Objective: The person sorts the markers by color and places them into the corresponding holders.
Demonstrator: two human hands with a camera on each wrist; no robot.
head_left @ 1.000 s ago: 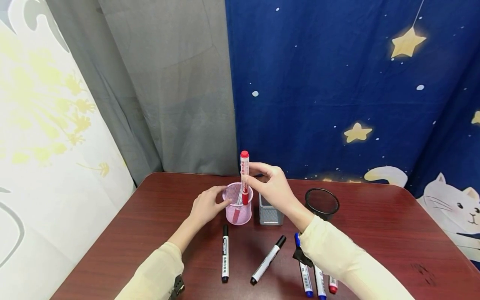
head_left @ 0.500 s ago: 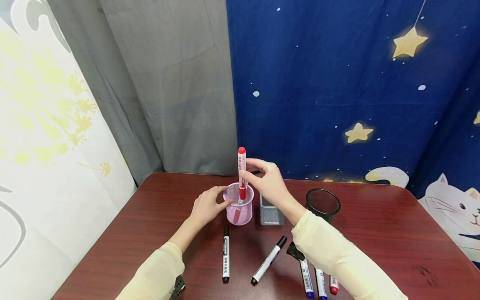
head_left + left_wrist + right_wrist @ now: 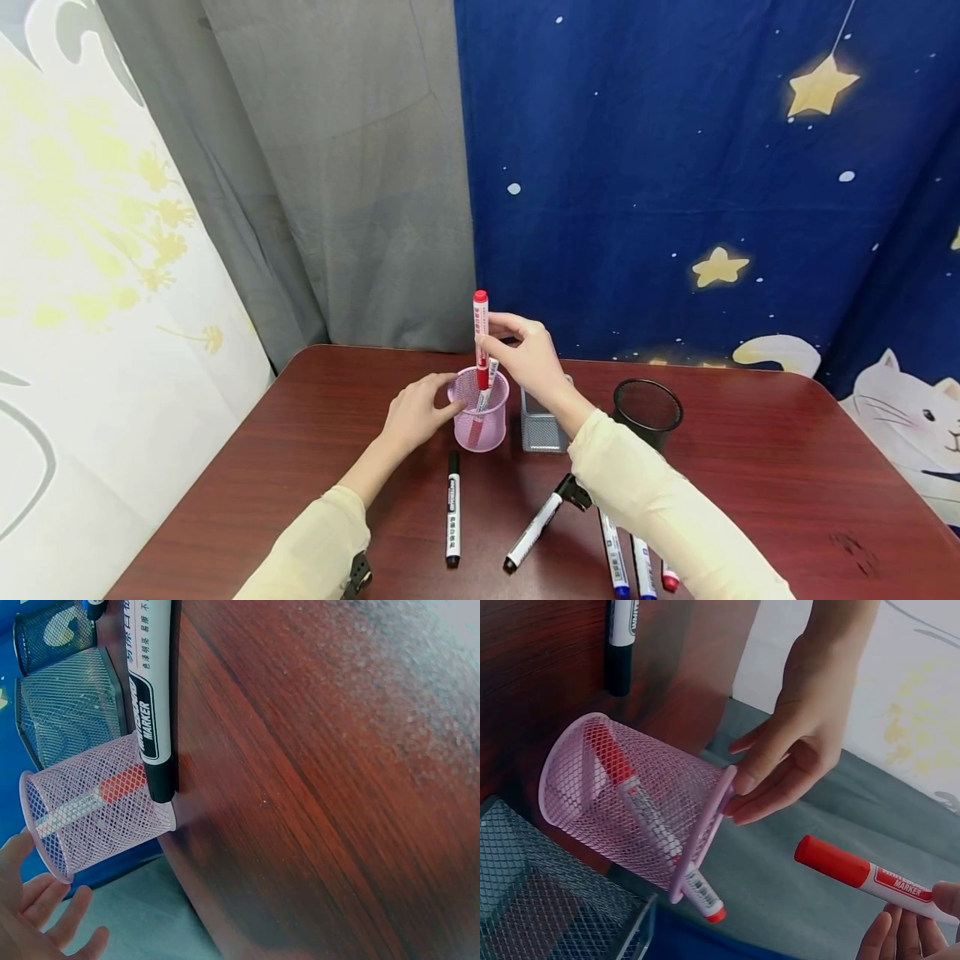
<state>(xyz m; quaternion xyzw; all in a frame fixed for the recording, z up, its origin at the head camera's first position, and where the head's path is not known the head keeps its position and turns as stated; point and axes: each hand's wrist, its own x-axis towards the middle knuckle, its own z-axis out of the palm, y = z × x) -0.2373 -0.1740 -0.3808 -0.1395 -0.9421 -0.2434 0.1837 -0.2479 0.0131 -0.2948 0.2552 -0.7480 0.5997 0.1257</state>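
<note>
My left hand (image 3: 415, 412) holds the rim of a pink mesh pen cup (image 3: 491, 432) between thumb and fingers, from the left side. A red-capped marker (image 3: 656, 817) leans inside that cup, its end poking past the rim. Between thumb and fingertips, my right hand (image 3: 531, 358) pinches another red whiteboard marker (image 3: 481, 321). This one is upright above the cup opening, long red cap downward. In the right wrist view, the held marker (image 3: 840, 864) appears apart from the rim.
A grey mesh holder (image 3: 543, 435) stands right of the pink cup, then a black round mesh cup (image 3: 648, 406). Two black markers, one upright to me (image 3: 453, 512) and one slanted (image 3: 534, 533), lie in front. Blue markers (image 3: 615, 554) and a red marker (image 3: 670, 577) lie near the right sleeve.
My right hand has moved slightly left and up with the red marker, bringing it over the cup's middle. The marker inside the cup shows more plainly now. My left hand stays at the rim.
</note>
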